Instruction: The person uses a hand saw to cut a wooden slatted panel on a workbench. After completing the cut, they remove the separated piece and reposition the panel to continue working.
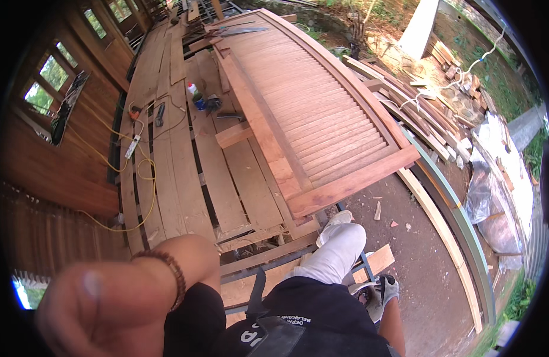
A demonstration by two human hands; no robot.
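My bare left hand (102, 303) is raised very close to the camera at the lower left, blurred, with a beaded bracelet (178, 276) on its wrist. Its fingers look curled in; what they hold, if anything, is hidden. Low beside my right leg, my right hand (390, 289) wears a grey glove with dark parts. The fingers close on a pale, rounded thing (361, 291) with a dark inside, whose kind I cannot make out. In front of me lies a reddish wooden louvred panel (328, 119), flat on wooden blocks (234, 135), apart from both hands.
Gapped planks (161, 196) form a platform on the left. A yellow cord (154, 178), a white power strip (132, 146) and a bottle (193, 88) lie or stand there. Long timber strips (447, 256) and plastic sheeting (494, 202) line the right. Metal blades (245, 30) rest on the panel's far end.
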